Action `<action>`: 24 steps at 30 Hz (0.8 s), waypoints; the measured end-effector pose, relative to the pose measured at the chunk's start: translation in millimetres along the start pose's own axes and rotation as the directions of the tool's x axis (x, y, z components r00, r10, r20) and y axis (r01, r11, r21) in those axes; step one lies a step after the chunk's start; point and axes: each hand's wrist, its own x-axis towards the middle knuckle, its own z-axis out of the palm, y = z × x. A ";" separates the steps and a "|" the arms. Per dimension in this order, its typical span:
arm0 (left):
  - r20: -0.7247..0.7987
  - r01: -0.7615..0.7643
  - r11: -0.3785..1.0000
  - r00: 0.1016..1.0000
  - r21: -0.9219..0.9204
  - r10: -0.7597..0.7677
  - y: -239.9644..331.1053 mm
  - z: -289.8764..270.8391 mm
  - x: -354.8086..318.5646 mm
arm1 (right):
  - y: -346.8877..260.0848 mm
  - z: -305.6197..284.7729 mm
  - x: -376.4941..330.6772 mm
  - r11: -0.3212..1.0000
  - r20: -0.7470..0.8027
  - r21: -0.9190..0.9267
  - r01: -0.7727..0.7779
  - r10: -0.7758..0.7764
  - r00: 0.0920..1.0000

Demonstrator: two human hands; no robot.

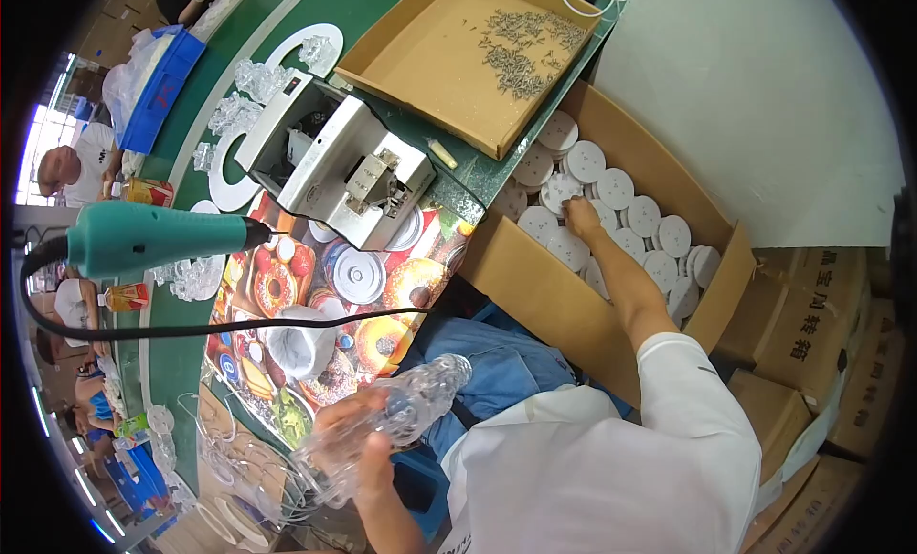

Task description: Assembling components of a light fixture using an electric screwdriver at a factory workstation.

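My left hand (368,437) is closed around a clear, ribbed plastic piece (420,387), long and bottle-like, which lies tilted in front of my lap. Out to the right, my right hand (581,215) reaches into a cardboard box (544,310) of round white discs (642,215). Its fingers are closed at the edge of one white disc (560,189); the fingertips are partly hidden. A white rounded cup-like part (301,346) sits on the colourful printed mat (277,291), with a round white lid-like part (359,275) further back.
A teal electric screwdriver (162,239) hangs at the left, its black cable crossing the mat. Behind the mat stands a white metal machine (353,177). A shallow cardboard tray (420,53) holds many small screws. Clear plastic parts (258,81) lie on the green table. Other people sit far left.
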 end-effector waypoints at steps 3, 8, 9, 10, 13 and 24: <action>0.157 -0.013 0.999 0.987 -0.032 0.018 -19.2 14.9 1.9 | -12.2 -22.6 -10.6 0.988 -0.120 0.152 0.027 -0.009 0.993; 0.332 -0.255 0.965 0.917 0.058 0.222 -46.8 54.8 23.3 | -12.2 -72.7 -20.6 0.908 -0.374 0.396 0.135 0.025 0.927; 0.345 -0.255 0.966 0.912 0.046 0.224 -57.2 59.4 25.8 | -14.1 -82.8 -25.1 0.818 -0.432 0.555 0.150 0.129 0.893; 0.324 -0.286 0.958 0.907 0.005 0.269 -59.3 70.5 32.6 | -17.4 -101.3 -30.1 0.826 -0.439 0.540 0.162 0.111 0.892; 0.349 -0.197 0.925 0.934 0.324 0.077 -64.3 101.7 48.0 | -32.8 -169.5 -57.9 0.405 -0.147 0.914 0.030 0.260 0.954; 0.353 -0.134 0.742 0.924 0.657 -0.146 -83.9 177.9 59.9 | -139.6 -320.5 -145.3 0.148 -0.053 0.988 0.051 0.010 0.999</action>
